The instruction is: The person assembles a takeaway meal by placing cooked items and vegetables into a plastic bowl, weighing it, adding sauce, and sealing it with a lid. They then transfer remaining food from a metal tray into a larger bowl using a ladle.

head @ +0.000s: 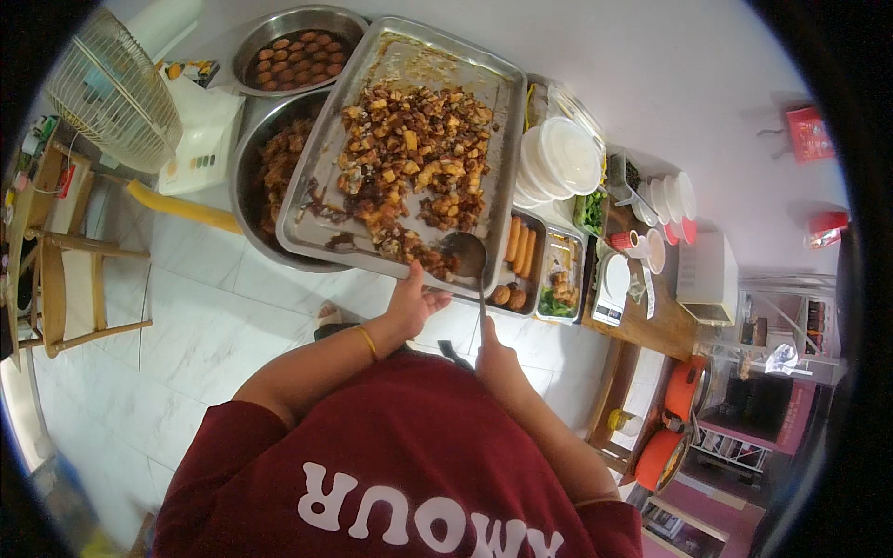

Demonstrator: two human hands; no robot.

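A rectangular metal tray (pixel 438 59) lies before me, partly over a large metal bowl (pixel 244 230). Chopped, sauce-coated brown food pieces (pixel 411 143) cover its middle and trail down to the near edge. My left hand (pixel 411 301) is at that near edge, its thumb over the rim and its other fingers below. In my right hand (pixel 497 354) is the handle of a metal ladle (pixel 466 252). The ladle's bowl rests in the tray's near right corner, beside a clump of the food. Shredded brown food (pixel 282 167) shows in the bowl underneath, partly hidden by the tray.
A metal basin (pixel 241 66) holds brown eggs in dark liquid. To the right are stacked white plastic lids (pixel 561 157), a tray of sausages (pixel 520 244), a container with greens (pixel 558 307) and a kitchen scale (pixel 612 289). An electric fan (pixel 115 91) and a wooden chair (pixel 91 279) stand left.
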